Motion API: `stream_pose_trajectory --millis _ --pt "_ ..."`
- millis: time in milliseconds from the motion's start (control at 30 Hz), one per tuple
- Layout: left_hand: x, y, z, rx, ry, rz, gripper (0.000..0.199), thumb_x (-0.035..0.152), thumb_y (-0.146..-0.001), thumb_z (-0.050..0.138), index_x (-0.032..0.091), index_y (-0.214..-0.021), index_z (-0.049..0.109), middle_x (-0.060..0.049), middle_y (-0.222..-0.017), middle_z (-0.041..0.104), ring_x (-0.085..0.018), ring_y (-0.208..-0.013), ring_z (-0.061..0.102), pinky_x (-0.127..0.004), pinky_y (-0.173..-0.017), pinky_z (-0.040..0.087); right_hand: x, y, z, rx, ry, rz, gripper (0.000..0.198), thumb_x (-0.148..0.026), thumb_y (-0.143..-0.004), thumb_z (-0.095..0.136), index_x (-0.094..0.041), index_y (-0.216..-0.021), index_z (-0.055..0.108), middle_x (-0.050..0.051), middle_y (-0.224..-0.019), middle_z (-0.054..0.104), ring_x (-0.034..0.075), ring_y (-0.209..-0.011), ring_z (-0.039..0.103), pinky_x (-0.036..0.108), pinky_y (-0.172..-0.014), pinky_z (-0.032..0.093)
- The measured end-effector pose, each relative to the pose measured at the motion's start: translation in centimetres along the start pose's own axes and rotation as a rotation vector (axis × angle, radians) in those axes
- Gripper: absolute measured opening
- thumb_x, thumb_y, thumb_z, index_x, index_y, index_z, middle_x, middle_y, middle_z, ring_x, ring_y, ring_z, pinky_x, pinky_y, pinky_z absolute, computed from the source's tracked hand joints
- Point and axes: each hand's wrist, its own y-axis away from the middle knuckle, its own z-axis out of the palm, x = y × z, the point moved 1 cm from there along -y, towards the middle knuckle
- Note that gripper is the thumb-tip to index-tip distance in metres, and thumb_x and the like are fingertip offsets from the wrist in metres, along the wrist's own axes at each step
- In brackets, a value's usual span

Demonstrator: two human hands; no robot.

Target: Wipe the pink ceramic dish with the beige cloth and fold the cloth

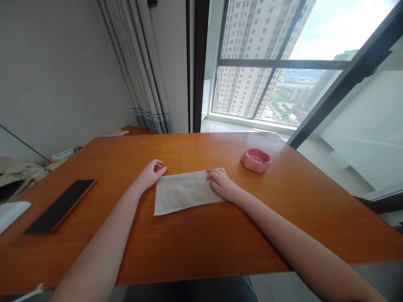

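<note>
The pale cloth [185, 193] lies flat at the middle of the frame, a rough rectangle whose lower edge slants down toward its left corner, with soft ripples across its face. The person's left hand [151, 173] is at the cloth's upper left corner, its fingers curled toward the thumb; whether they pinch the fabric there cannot be told. The right hand [224, 186] rests over the cloth's right end, fingers bent and slightly apart, their tips on the fabric, the thumb hidden. To handle the cloth well, the person would probably do best to press lightly with the right fingertips and draw gently outward from the left corner, so that the ripples ease out without the whole piece sliding (smooth wood gives thin fabric little grip). Both hands should pull evenly, or the edges may skew further. The brown table [189, 247] spreads around it all, with a pink notched dish [255, 161] right of centre, well apart from the cloth, and a dark flat device [59, 206] at the lower left; a grey curtain [138, 63] hangs at the upper left, a window [275, 63] at the upper right
</note>
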Motion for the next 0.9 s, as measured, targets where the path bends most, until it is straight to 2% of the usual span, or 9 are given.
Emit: stream_pose_trajectory --millis 67,133,233,433,533,667,733,833,900 --pt "0.4 0.6 0.1 -0.183 -0.214 0.090 0.031 0.040 -0.057 0.070 0.019 -0.080 0.063 -0.004 -0.080 0.063 -0.021 -0.076 0.058 -0.030 -0.068 0.044 0.1 0.1 0.5 0.046 0.035 0.030 0.022 -0.027 -0.089 0.040 -0.019 -0.101 0.057 0.013 -0.129 0.052 0.025 -0.123 0.043 0.050 -0.107 0.026" --pt "0.6 1.0 0.1 -0.273 -0.297 0.118 0.027 0.044 -0.061 0.067 0.020 -0.073 0.064 -0.004 -0.075 0.064 -0.021 -0.070 0.056 -0.029 -0.063 0.041 0.1 0.2 0.9 0.048 0.074 0.048 0.030 -0.035 -0.089 0.044 -0.017 -0.111 0.054 0.015 -0.134 0.047 0.028 -0.129 0.037 0.052 -0.109 0.023" --pt "0.2 0.8 -0.2 -0.254 -0.271 0.125 0.029 0.048 -0.069 0.060 0.019 -0.069 0.065 -0.003 -0.072 0.064 -0.021 -0.067 0.055 -0.028 -0.060 0.038 0.1 0.4 1.1 0.013 0.105 0.060 0.045 -0.038 -0.089 0.046 -0.015 -0.127 0.046 0.016 -0.140 0.042 0.029 -0.133 0.031 0.053 -0.110 0.020" --pt "-0.8 -0.1 -0.3 -0.157 -0.272 0.056 0.037 0.054 -0.070 0.057 0.018 -0.060 0.060 -0.002 -0.057 0.058 -0.019 -0.056 0.051 -0.028 -0.055 0.035 -0.1 0.3 0.6 -0.027 0.119 0.056 0.048 -0.040 -0.089 0.045 -0.017 -0.130 0.047 0.014 -0.142 0.040 0.030 -0.134 0.031 0.052 -0.112 0.019" --pt "-0.4 0.4 -0.7 -0.163 -0.223 0.027 0.037 0.053 -0.066 0.063 0.019 -0.080 0.064 -0.003 -0.068 0.064 -0.020 -0.064 0.057 -0.028 -0.060 0.039 -0.2 0.3 0.5 -0.043 0.129 0.076 0.050 -0.042 -0.089 0.044 -0.017 -0.132 0.046 0.013 -0.143 0.039 0.030 -0.135 0.029 0.052 -0.112 0.018" --pt "-0.3 0.8 -1.3 -0.312 -0.158 -0.011 0.053 0.047 -0.056 0.072 0.020 -0.100 0.061 -0.002 -0.074 0.064 -0.019 -0.066 0.059 -0.027 -0.060 0.043 0.0 0.4 0.6 -0.060 0.165 0.102 0.052 -0.043 -0.090 0.042 -0.016 -0.135 0.043 0.013 -0.145 0.037 0.030 -0.137 0.026 0.050 -0.112 0.017" --pt "-0.9 0.6 -1.3 -0.263 -0.160 -0.056 0.052 0.047 -0.059 0.069 0.018 -0.101 0.059 -0.002 -0.074 0.063 -0.018 -0.061 0.058 -0.028 -0.057 0.044 0.0 0.4 0.7 -0.076 0.194 0.121 0.053 -0.044 -0.091 0.039 -0.018 -0.137 0.041 0.012 -0.147 0.034 0.029 -0.138 0.023 0.049 -0.113 0.016" --pt "-1.3 0.2 -0.8 -0.075 -0.272 -0.071 0.054 0.049 -0.068 0.060 0.016 -0.110 0.054 -0.003 -0.073 0.063 -0.018 -0.060 0.059 -0.029 -0.059 0.045 0.0 0.4 0.9 -0.099 0.253 0.204 0.057 -0.046 -0.092 0.033 -0.018 -0.141 0.036 0.011 -0.151 0.027 0.030 -0.140 0.018 0.047 -0.113 0.014" --pt "-0.9 0.4 -0.2 -0.088 -0.324 -0.035 0.058 0.052 -0.073 0.054 0.016 -0.118 0.051 -0.005 -0.080 0.066 -0.020 -0.068 0.062 -0.031 -0.065 0.047 0.0 0.3 1.1 -0.106 0.291 0.271 0.060 -0.049 -0.093 0.029 -0.017 -0.143 0.032 0.011 -0.152 0.023 0.029 -0.141 0.016 0.046 -0.114 0.012"
